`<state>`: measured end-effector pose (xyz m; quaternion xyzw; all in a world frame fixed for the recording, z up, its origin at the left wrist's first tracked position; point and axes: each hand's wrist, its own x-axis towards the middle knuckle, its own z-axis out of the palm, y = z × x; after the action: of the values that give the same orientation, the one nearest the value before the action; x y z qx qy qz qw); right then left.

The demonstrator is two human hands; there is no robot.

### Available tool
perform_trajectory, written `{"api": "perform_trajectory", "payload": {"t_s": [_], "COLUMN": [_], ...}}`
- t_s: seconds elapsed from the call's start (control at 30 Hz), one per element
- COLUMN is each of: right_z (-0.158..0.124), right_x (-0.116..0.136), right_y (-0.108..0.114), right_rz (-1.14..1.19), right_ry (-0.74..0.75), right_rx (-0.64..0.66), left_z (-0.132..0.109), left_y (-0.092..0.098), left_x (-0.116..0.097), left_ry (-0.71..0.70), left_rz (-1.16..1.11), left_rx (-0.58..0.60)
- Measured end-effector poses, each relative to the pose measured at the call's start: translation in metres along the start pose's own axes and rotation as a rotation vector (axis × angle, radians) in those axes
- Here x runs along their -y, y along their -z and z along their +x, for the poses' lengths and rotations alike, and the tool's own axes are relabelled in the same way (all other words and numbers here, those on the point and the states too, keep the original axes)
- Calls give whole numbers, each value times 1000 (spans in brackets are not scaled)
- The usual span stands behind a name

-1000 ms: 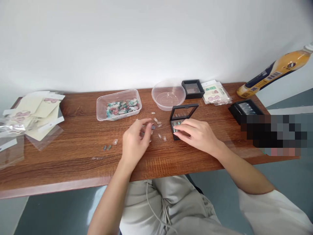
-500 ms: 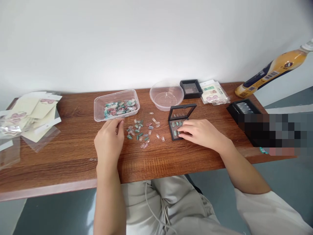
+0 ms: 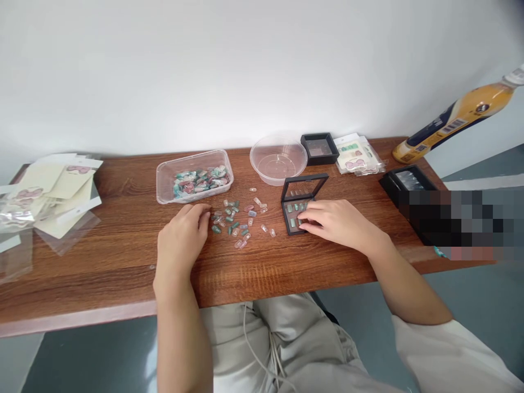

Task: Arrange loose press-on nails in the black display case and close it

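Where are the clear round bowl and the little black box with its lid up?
Clear round bowl [image 3: 277,162]: head view, on its bare bottom.
Little black box [image 3: 307,176]: head view, on the top edge of its raised lid.

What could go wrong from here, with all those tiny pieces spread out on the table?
The left hand sits right beside the loose press-on nails, so a careless sweep could scatter them or mix up the colours. The right hand has its fingers at the open black display box; a bump might shift the nails laid inside or knock its raised lid.
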<state>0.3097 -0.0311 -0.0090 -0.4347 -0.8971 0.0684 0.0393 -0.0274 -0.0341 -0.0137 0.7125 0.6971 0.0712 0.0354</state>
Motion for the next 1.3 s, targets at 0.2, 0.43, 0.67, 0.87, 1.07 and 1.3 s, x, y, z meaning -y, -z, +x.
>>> {"api": "perform_trajectory", "payload": {"t_s": [0.2,0.43,0.67,0.87,1.07,1.3], "right_z": [-1,-11,-17,-19,-19,-21], "right_x": [-2,-14,-23,-22,-21,-23], "right_y": [1,11,15,16,15,12], "right_rz": [15,123,173,187,198,196], "right_ry": [0,-91,-194,-216,-201,-196], "right_rx": [-4,18,48,74,77,55], "left_z": [1,0,2,2,1,2], "left_y": [0,-1,-2,-1,0,-2], "left_x": [3,5,6,4,3,4], "left_ry": [-3,-31,-13,-7,27,50], "left_rz": [-14,-61,-71,-69,-63,-59], "left_rx": [42,62,59,66,41,32]}}
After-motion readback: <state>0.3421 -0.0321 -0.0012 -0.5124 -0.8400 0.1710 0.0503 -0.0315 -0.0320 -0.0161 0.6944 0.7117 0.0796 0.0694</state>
